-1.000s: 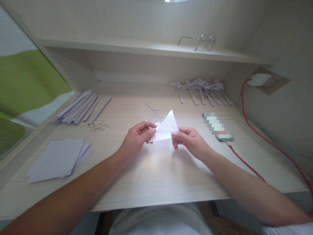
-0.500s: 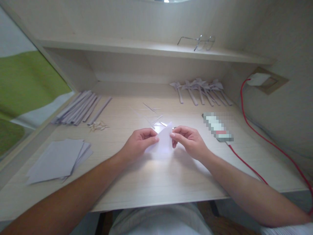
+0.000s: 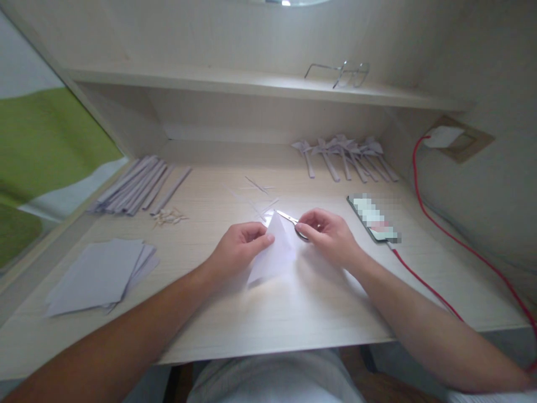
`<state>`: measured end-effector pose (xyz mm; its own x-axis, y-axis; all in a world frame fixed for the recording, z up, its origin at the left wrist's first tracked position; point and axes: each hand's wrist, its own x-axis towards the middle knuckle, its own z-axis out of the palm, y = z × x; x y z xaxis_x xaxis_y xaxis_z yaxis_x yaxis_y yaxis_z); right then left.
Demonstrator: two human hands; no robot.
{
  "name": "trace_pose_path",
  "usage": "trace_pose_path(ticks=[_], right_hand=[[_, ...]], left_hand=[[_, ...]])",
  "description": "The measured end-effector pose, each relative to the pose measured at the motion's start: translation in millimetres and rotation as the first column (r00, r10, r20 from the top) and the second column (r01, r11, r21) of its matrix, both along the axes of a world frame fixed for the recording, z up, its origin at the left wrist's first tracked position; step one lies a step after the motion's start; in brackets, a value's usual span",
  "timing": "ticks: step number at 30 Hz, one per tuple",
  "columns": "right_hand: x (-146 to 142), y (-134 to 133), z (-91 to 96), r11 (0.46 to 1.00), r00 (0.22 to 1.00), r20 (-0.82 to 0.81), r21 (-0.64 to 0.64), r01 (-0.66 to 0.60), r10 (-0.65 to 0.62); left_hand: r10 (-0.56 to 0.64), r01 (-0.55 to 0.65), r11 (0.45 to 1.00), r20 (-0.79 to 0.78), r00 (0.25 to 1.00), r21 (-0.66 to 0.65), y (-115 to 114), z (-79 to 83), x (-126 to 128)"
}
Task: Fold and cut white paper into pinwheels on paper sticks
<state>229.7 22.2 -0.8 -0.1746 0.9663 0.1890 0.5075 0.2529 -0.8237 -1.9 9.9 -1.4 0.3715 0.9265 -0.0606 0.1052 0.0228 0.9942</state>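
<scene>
— What's the setting?
— A pale wooden desk [image 3: 293,313] set in an alcove, with a shelf [image 3: 210,78] across the far wall. At the near left lies a stack of grey sheets [image 3: 98,274]; farther back is a row of folded strips [image 3: 134,184], with small scraps [image 3: 168,215] just beside them.
— And the hands?
— In the middle, the left hand [image 3: 239,249] pinches a folded white paper [image 3: 272,254] at its left edge between thumb and forefinger, holding it tilted just above the desk. Just right of it, the right hand [image 3: 329,235] has its fingers curled around the handle of small scissors [image 3: 287,217], whose blades point left past the paper's top corner.
— Further right?
— A phone [image 3: 373,217] on a red cable [image 3: 419,280], with paper bows [image 3: 348,152] at the far side and glasses [image 3: 339,71] up on the shelf.
</scene>
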Motion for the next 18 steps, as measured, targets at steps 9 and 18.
trace_pose_path(ticks=[9,18], right_hand=[[21.6,15.9,-5.0,0.996,0.798,0.597,0.017,0.088,-0.081],[25.5,15.5,5.8,0.99,0.817,0.574,-0.069,0.122,-0.06]], left_hand=[[0.105,-0.105,0.994,0.026,0.994,-0.006,2.1,-1.1,0.3],[0.142,-0.136,0.989,0.128,0.982,-0.057,2.3,-1.2,2.6]])
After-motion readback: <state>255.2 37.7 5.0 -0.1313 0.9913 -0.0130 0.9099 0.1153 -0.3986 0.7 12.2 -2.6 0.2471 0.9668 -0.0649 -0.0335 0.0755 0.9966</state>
